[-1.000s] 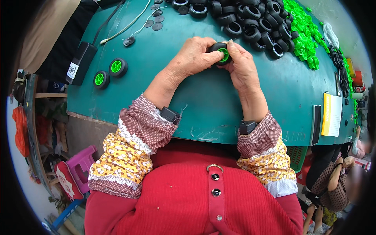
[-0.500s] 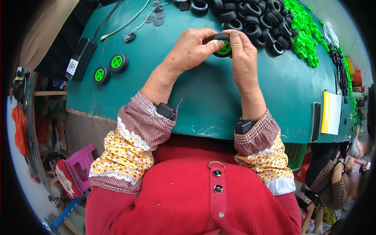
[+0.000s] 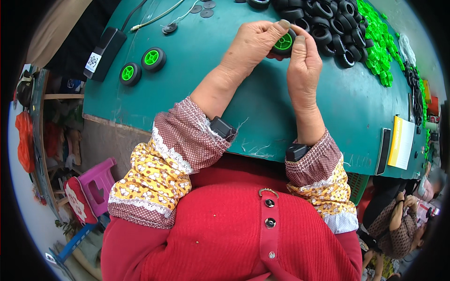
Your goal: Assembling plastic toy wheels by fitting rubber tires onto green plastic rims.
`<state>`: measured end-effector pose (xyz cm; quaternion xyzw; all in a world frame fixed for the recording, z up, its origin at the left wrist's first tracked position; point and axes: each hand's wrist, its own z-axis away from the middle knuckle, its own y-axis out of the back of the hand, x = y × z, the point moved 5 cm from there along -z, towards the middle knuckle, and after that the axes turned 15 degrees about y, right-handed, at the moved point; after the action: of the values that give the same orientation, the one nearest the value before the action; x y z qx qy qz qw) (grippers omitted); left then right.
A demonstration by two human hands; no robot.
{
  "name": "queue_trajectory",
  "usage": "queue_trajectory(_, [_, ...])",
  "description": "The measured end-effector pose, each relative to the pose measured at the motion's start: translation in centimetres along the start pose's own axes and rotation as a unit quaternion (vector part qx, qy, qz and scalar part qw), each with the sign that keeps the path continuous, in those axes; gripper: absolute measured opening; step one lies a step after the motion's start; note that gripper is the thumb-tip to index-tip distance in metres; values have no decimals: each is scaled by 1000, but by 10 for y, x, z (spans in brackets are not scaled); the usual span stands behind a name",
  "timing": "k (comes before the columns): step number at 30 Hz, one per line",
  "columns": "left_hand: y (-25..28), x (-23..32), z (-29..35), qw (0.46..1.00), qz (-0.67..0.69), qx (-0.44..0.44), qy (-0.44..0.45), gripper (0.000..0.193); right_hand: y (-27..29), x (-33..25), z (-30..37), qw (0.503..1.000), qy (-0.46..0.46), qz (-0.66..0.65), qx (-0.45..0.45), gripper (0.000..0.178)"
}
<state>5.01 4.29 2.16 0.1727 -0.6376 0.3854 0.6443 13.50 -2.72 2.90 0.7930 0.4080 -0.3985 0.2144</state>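
Note:
Between both hands, raised over the green table [image 3: 211,126], is a small toy wheel [image 3: 283,42] with a black tire and a bright green spoked hub. My left hand [image 3: 255,44] grips its left side, the thumb across the top edge. On its right side my right hand [image 3: 303,65] is closed, thumb and fingers pinching the tire. The hub's open face shows between the thumbs; parts of the tire are hidden by fingers. Two similar wheels, one [image 3: 154,59] slightly farther than the other [image 3: 130,73], lie on the table to the left.
Black tires [image 3: 328,23] are heaped at the far right, beside a pile of green hubs [image 3: 377,44]. A black box [image 3: 105,54] with a cord stands at left. Several dark discs [image 3: 206,13] lie at the back. A notebook [image 3: 401,143] and phone-like slab [image 3: 382,151] rest at right.
Both hands have shifted slightly right and farther away with the wheel. The left thumb has moved from the hub's face to the tire's upper edge. The view has shifted a little.

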Motion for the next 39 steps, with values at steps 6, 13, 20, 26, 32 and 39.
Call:
queue_trajectory(6, [6, 7, -1, 976, -164, 117, -84, 45, -9, 2, 5, 974, -127, -189, 22, 28])
queue_trajectory(13, [5, 2, -2, 998, -56, 26, 0, 43, -4, 6, 3, 987, -87, -127, -38, 28])
queue_trajectory(20, [12, 3, -2, 989, -146, -3, 18, 41, 10, 11, -4, 971, -120, -203, 37, 23])
queue_trajectory(26, [47, 15, -11, 998, 55, 43, 12, 30, 6, -1, -6, 996, -9, -63, -58, 24])
queue_trajectory(32, [137, 14, -21, 948, 285, 143, -16, 22, -22, -57, 13, 948, 215, 23, -232, 17])
queue_trajectory(39, [135, 6, -20, 936, 308, 169, 24, 22, -64, -85, 47, 895, 310, -24, -319, 27])
